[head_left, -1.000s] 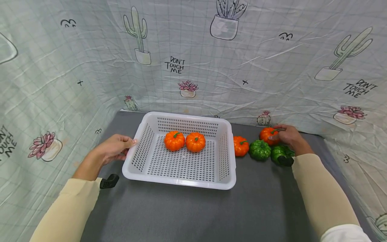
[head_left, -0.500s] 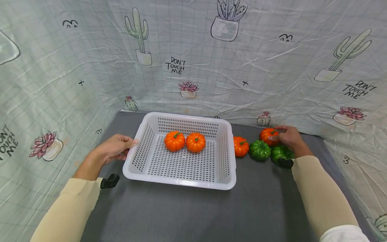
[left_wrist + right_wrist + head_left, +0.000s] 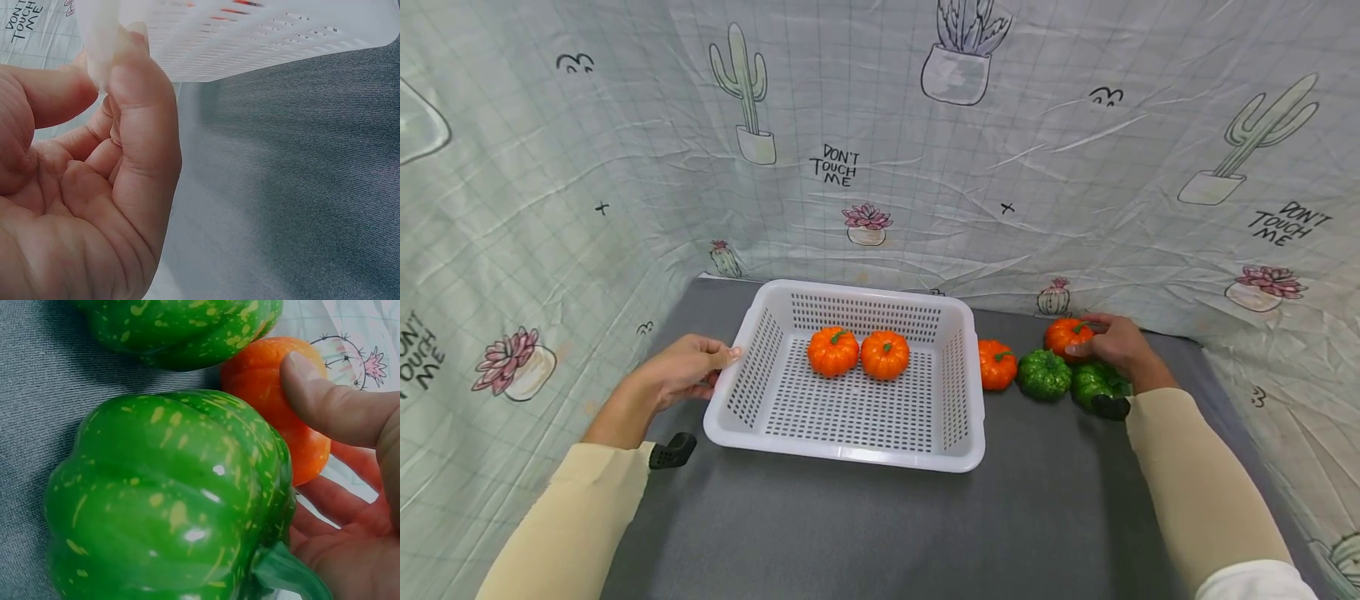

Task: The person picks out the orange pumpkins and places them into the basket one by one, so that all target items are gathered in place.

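Note:
My left hand (image 3: 688, 367) pinches the left rim of a white perforated plastic basket (image 3: 850, 457), thumb on one side and curled fingers on the other in the left wrist view. Two small orange pumpkins (image 3: 859, 353) sit side by side inside the basket. At the back right, my right hand (image 3: 1118, 343) grips another orange pumpkin (image 3: 275, 369), its thumb lying over the side. A green speckled pumpkin (image 3: 169, 494) stands close in front of that hand, and a second green pumpkin (image 3: 1044, 374) lies to its left.
One more orange pumpkin (image 3: 997, 365) rests against the basket's right side, partly hidden by the wall. Grey cloth (image 3: 880, 533) covers the table. A cactus-printed curtain (image 3: 887, 192) rises behind the table and along both sides.
The head view shifts very slightly. Both hands stay in place; the right thumb sits a little lower on the orange pumpkin, and the basket and the other pumpkins keep their places.

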`<action>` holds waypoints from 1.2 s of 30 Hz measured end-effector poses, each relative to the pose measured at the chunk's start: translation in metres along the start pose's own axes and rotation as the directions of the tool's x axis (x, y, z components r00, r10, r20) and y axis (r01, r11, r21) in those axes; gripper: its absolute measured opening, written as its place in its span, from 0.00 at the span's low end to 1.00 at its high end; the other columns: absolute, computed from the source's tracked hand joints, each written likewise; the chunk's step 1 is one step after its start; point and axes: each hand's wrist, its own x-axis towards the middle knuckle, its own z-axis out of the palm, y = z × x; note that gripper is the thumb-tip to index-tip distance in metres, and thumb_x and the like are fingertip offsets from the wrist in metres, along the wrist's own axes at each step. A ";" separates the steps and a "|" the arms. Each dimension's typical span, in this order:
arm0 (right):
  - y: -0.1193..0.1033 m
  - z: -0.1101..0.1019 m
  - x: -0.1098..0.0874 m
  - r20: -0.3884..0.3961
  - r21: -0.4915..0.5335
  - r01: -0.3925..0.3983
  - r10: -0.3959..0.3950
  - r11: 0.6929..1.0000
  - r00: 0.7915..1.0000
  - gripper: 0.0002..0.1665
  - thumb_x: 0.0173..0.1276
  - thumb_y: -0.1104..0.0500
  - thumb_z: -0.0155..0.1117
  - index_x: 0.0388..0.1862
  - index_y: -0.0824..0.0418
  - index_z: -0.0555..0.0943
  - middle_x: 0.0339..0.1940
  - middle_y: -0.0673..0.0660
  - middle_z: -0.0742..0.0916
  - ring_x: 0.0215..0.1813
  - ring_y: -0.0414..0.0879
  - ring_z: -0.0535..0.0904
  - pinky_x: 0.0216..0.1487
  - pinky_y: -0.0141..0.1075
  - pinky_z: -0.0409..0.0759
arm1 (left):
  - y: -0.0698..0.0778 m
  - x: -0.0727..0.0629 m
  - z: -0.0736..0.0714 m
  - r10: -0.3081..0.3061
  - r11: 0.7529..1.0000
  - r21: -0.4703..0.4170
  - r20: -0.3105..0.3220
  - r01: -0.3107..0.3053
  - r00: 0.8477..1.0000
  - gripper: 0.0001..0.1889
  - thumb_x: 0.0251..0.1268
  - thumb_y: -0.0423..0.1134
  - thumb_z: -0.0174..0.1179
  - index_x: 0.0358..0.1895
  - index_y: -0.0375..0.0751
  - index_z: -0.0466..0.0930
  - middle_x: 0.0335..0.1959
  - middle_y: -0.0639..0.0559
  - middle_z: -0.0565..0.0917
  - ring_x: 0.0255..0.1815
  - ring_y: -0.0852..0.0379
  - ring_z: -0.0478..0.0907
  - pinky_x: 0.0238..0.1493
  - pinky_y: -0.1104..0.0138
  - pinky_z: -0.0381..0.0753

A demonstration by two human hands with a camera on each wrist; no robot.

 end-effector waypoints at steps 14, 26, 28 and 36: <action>-0.014 -0.010 -0.008 -0.093 -0.009 0.007 -0.008 1.000 0.996 0.50 0.66 0.58 0.75 0.82 0.65 0.62 0.78 0.79 0.66 0.75 0.76 0.65 0.71 0.66 0.71 | -0.001 0.000 -0.001 0.000 1.000 0.010 -0.003 0.000 1.000 0.23 0.84 0.48 0.52 0.58 0.26 0.78 0.38 0.51 0.87 0.39 0.57 0.84 0.40 0.59 0.87; -0.022 -0.021 -0.013 -0.069 -0.060 0.094 -0.098 0.994 0.993 0.49 0.65 0.57 0.78 0.80 0.65 0.65 0.76 0.79 0.69 0.75 0.74 0.67 0.71 0.66 0.70 | 0.002 0.000 -0.001 -0.006 1.000 0.005 0.007 0.006 1.000 0.24 0.83 0.48 0.52 0.59 0.26 0.78 0.38 0.52 0.87 0.40 0.56 0.84 0.41 0.59 0.87; -0.024 -0.022 -0.015 -0.061 -0.060 0.107 -0.110 0.992 0.992 0.50 0.64 0.56 0.79 0.80 0.64 0.65 0.77 0.78 0.69 0.75 0.74 0.67 0.71 0.67 0.69 | 0.003 0.000 -0.001 -0.008 1.000 0.003 0.008 0.008 1.000 0.23 0.84 0.48 0.52 0.58 0.26 0.78 0.38 0.52 0.87 0.39 0.57 0.84 0.41 0.59 0.87; -0.033 -0.027 -0.019 -0.016 -0.135 0.192 -0.196 0.972 0.981 0.51 0.64 0.52 0.80 0.80 0.63 0.66 0.77 0.77 0.70 0.77 0.74 0.66 0.71 0.67 0.69 | 0.004 -0.002 0.000 -0.007 1.000 -0.010 0.010 0.007 1.000 0.21 0.84 0.45 0.51 0.57 0.26 0.78 0.35 0.53 0.86 0.38 0.58 0.84 0.41 0.60 0.87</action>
